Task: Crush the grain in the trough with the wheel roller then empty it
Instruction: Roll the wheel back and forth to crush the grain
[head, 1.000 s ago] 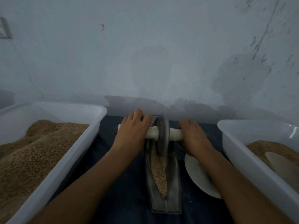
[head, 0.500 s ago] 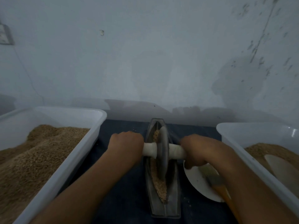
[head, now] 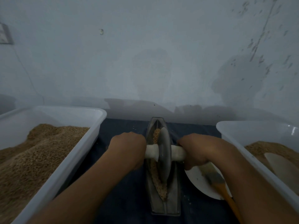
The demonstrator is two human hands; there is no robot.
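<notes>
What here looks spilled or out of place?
Little stands out. A few pale specks lie loose on the dark cloth beside the trough. A brush rests on the white plate, partly under the right hand.

The trough lies on the desk between two tubs, one left and one right; the wheel roller stands in it, a plate just right.

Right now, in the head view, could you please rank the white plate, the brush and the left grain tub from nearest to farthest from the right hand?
1. White plate: just beneath the right hand, its rim under it.
2. Brush: lying on that plate, bristles near the hand; too close to the plate to separate confidently.
3. Left grain tub: far left, beyond the trough.
</notes>
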